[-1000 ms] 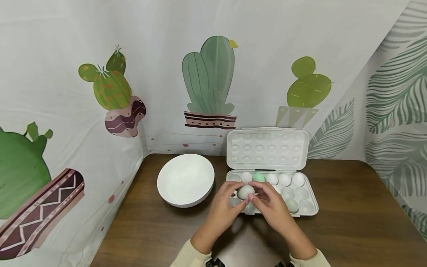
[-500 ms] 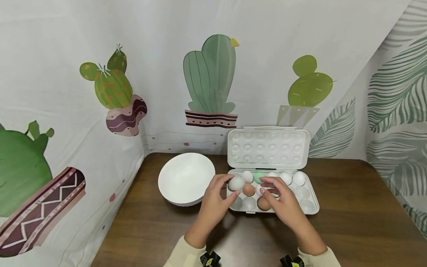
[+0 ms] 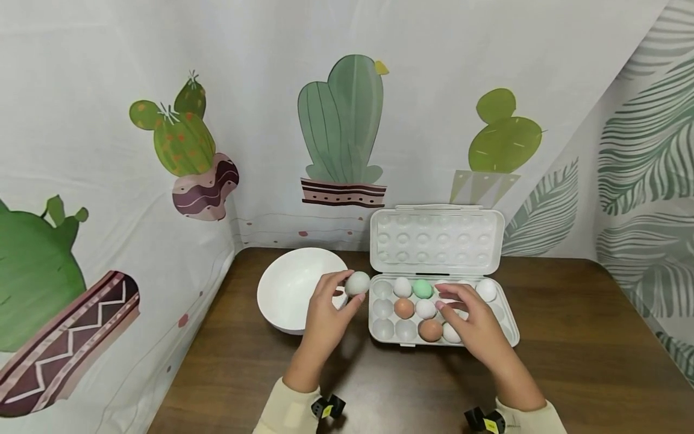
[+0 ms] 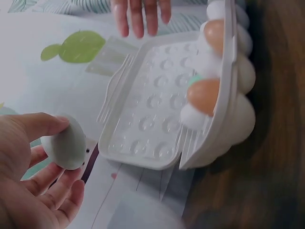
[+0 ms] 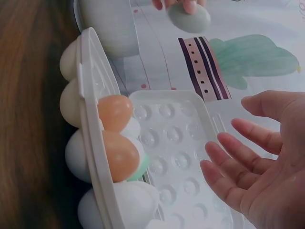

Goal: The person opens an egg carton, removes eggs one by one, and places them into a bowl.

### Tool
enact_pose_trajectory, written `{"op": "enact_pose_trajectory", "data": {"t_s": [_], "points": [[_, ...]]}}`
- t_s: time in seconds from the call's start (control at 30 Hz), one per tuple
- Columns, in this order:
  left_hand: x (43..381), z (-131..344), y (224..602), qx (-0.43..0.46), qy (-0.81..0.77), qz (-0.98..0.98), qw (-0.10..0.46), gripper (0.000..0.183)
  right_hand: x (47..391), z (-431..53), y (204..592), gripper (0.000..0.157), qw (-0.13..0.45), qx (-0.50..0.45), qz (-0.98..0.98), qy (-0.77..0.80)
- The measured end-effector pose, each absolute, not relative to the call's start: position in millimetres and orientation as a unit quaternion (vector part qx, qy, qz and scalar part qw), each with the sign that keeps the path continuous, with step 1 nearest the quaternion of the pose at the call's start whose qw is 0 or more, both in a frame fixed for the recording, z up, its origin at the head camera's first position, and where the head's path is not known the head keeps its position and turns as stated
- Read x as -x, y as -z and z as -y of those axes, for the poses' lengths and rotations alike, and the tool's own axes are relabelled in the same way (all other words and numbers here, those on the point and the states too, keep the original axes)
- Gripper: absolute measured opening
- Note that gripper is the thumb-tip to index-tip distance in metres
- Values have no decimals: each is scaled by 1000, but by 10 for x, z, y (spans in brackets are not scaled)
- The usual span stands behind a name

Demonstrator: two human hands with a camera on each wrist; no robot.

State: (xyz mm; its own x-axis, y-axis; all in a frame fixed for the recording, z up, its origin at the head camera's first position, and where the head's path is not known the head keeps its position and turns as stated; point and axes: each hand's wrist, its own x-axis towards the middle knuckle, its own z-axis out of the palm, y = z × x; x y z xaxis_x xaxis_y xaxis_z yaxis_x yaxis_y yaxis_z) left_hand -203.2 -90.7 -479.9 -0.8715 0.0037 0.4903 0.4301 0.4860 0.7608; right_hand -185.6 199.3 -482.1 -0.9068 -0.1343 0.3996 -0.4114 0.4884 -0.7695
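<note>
Between our left fingers we pinch one grey egg; near our spread right fingers lie two brown eggs, one green egg, in one box.

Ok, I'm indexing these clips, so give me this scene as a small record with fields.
left hand: pinches a pale egg, seen between the bowl and the carton in the head view
right hand: holds nothing, fingers loosely bent, over the carton
carton contents: white eggs, two brown eggs, one green egg; right hand hides part
lid: raised
bowl: white, left of the carton
surface: brown table
backdrop: cloth with printed cacti
</note>
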Motion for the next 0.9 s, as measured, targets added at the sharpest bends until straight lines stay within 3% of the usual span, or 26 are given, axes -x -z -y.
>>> {"op": "enact_pose_trajectory", "data": {"t_s": [0.37,0.6,0.9], "points": [[2108,1100,4796,66,488,842,222,47,1872,-2087,4791,29,137,-134,858,-477],[2138,1161,4812,-6,468,861,196,45,1879,-2140,4805,29,133,-119,864,-470],[2172,1274,4836,-16,425,889,168,43,1925,-2207,4840,30,122,-98,882,-444]]}}
